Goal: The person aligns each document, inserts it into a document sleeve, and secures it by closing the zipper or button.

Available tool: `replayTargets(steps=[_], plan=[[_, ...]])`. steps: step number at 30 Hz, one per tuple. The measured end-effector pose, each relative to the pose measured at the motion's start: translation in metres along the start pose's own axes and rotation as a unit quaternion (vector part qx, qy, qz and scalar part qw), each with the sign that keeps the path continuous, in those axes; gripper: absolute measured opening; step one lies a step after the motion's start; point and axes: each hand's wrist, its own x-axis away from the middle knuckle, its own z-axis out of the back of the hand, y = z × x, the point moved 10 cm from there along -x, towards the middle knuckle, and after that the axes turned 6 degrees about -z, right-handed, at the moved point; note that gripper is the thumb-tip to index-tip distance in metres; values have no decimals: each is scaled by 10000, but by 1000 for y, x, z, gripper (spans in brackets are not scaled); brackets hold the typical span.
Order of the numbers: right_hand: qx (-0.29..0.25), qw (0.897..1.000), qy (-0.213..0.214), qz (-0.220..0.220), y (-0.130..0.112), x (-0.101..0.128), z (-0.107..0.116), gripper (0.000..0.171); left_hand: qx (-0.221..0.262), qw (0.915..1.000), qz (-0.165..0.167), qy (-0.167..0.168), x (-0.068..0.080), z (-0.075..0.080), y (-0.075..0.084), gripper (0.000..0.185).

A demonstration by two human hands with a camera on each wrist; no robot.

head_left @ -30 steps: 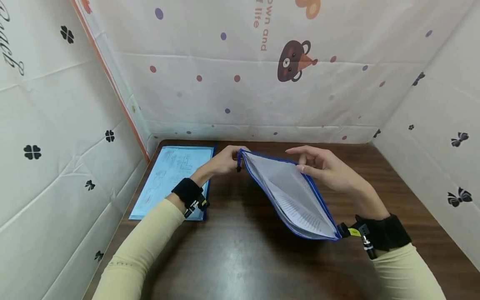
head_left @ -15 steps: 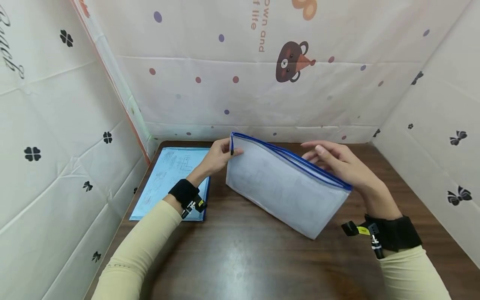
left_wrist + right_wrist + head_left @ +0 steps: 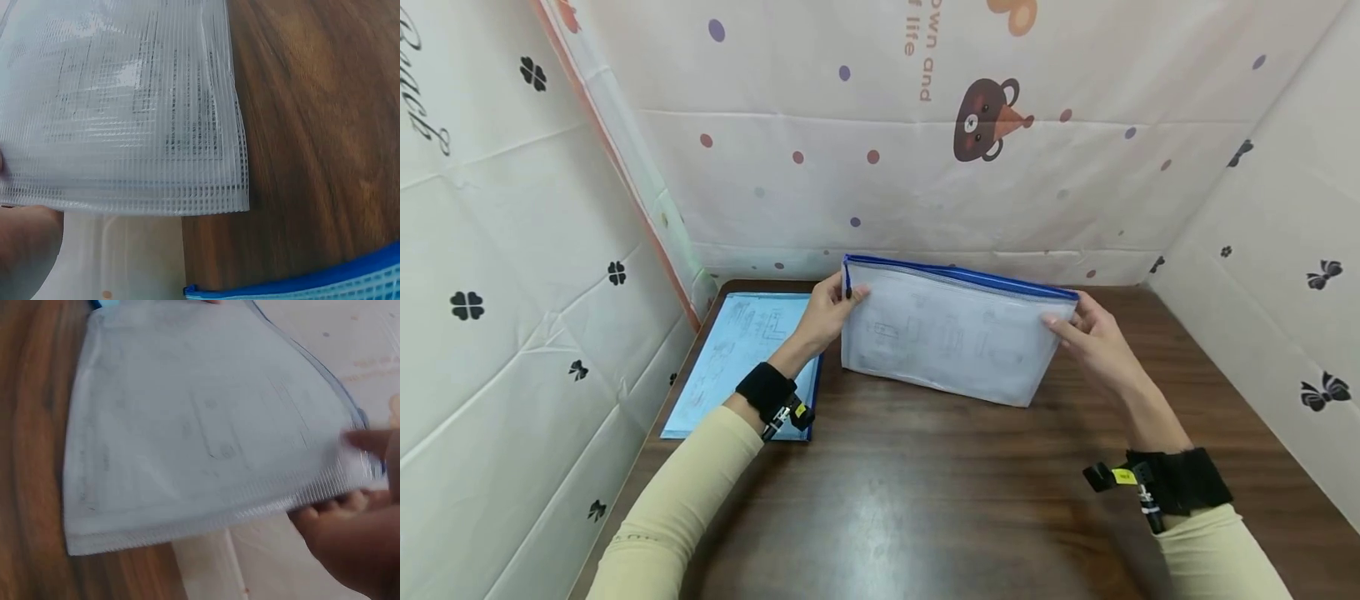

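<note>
A translucent mesh zipper pouch [image 3: 947, 337] with a blue zipper edge [image 3: 970, 277] along its top stands roughly upright between my hands. Papers with line drawings show faintly through its side. My left hand [image 3: 829, 312] pinches the upper left corner, thumb in front, beside the dark zipper pull [image 3: 848, 292]. At the upper right corner my right hand [image 3: 1101, 342] grips the pouch, thumb on the near face and fingers behind it. In the right wrist view, the thumb [image 3: 369, 442] presses the mesh [image 3: 187, 425] near the zipper. Whether the zipper is fully closed cannot be seen.
A blue-edged pouch [image 3: 730, 358] with light blue drawn sheets lies flat at the table's left side; its blue edge shows in the left wrist view. The brown wooden table [image 3: 925, 500] is bounded by patterned cloth walls [image 3: 760, 200] at the back and both sides.
The pouch has turned from its open mouth facing me to its broad side facing me, and its right end has risen. My right hand, loose beside it before, now grips its right corner.
</note>
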Motion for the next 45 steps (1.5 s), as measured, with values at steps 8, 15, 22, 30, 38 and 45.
replayTargets(steps=[8,15,22,30,38,45], plan=[[-1099,9923,425,381,-5,-13,-1,41,151,9999,-49,47,-2,6,6,31],[-1619,9831,737,434,5,-18,-5,32,216,9986,438,-210,9,-1,-9,43],[-1711,9786,1050,459,7,-20,-2,33,373,9971,638,-169,16,-3,-14,56],[-1468,9816,1164,362,7,-19,0,33,623,9958,674,-25,19,-8,-11,51],[1730,9288,3137,951,-35,-11,1,51,614,9955,680,235,19,-16,-8,31],[3325,8339,2703,3479,-107,-7,-79,42,601,9957,599,381,20,-24,-6,34]])
